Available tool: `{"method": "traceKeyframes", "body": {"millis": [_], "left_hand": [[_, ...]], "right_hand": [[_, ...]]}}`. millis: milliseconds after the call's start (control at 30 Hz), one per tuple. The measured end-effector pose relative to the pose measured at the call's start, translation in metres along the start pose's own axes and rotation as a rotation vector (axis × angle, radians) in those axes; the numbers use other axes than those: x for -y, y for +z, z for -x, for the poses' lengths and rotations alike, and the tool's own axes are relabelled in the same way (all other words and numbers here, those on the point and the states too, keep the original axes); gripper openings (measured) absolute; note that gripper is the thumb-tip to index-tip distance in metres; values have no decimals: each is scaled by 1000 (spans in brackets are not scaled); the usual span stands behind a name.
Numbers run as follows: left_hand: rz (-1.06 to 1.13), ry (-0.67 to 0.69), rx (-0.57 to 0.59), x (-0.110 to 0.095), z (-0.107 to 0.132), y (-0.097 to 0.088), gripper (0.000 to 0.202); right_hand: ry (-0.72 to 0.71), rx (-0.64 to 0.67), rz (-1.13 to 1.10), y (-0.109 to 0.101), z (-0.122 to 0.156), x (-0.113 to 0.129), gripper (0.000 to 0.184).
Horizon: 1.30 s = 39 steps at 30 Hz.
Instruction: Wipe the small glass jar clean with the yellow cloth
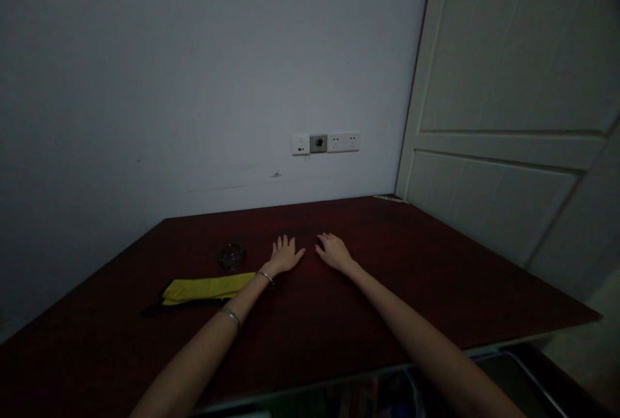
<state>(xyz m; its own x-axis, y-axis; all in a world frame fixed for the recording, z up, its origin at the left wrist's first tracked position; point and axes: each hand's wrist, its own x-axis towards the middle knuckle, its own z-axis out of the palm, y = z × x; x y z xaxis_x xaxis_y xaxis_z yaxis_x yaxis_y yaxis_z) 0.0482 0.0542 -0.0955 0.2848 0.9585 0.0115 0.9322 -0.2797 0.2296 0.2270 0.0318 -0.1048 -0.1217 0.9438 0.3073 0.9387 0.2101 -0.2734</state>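
My left hand [285, 255] lies palm down on the dark red table [378, 321], its fingers spread and nothing in it. Two bracelets circle that forearm. Across a small gap, my right hand [334, 251] also rests on the tabletop with fingers stretched out, holding nothing. A folded yellow cloth item [208, 287] with a dark edge lies to the left, its right end partly behind my left forearm. Beyond it stands a round clear glass ashtray [232, 256], apart from my left hand.
A pale wall with sockets [343, 141] and a grey wall plate [318, 143] rises behind the table. On the right is a white panelled door [498, 146]. Below the front edge, an open space holds items too dark to make out.
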Motion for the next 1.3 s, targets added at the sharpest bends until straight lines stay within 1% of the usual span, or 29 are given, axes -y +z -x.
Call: {"method": "traceKeyframes", "body": {"millis": [233, 467, 1100, 1300], "left_hand": [[-87, 22, -89, 2, 3, 7, 69], [-126, 34, -125, 4, 1, 11, 67], [-135, 45, -146, 8, -1, 14, 67], [-113, 40, -134, 7, -1, 13, 67]], "right_hand": [[6, 7, 20, 2, -1, -1, 47], [0, 12, 23, 2, 2, -1, 44], [-22, 19, 28, 1, 3, -2, 44], [-15, 26, 26, -2, 4, 1, 43]]}}
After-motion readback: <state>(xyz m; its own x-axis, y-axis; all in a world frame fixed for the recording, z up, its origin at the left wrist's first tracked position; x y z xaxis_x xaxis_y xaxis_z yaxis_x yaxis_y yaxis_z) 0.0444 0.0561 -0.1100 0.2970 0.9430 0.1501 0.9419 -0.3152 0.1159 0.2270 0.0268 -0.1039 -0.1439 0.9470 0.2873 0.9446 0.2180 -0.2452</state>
